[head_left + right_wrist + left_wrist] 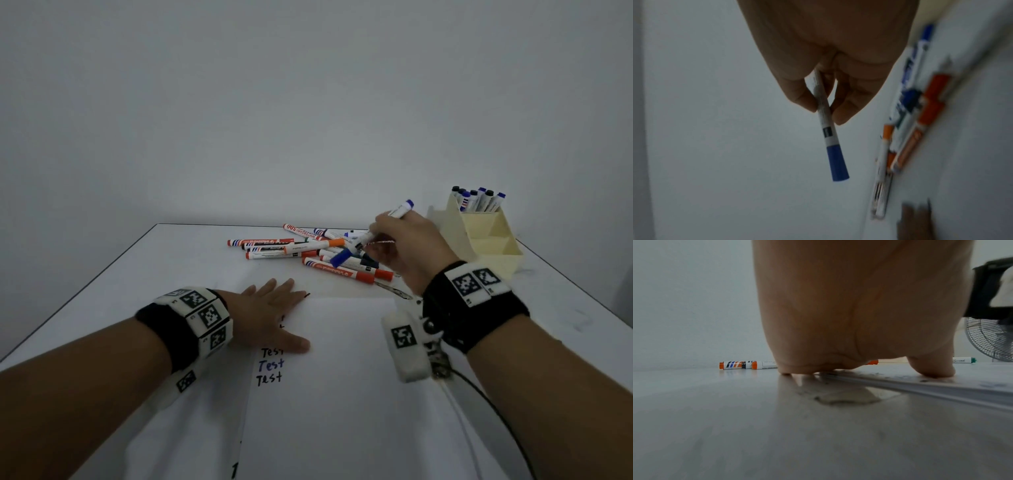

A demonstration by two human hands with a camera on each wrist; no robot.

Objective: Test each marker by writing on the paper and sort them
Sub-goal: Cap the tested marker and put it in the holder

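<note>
The head view shows the left hand [274, 317] spread flat, fingers straight, pressing the sheet of paper [342, 377] near its far left corner, beside handwritten "Test" lines [271, 365]. The right hand [407, 250] pinches a blue-capped whiteboard marker [373, 234] in the air above the loose marker pile [308, 250] at the table's [137, 274] far edge; its long axis runs diagonally, capped end down-left toward the pile. A cream tiered plastic organizer [486, 236] at the far right corner holds upright markers. Only the left wrist view reveals a wire-grilled fan [990, 342] and the paper's stacked edge. The right wrist view, blurred, shows thumb and fingers [803, 97] clamping the smooth white cylindrical barrel.
</note>
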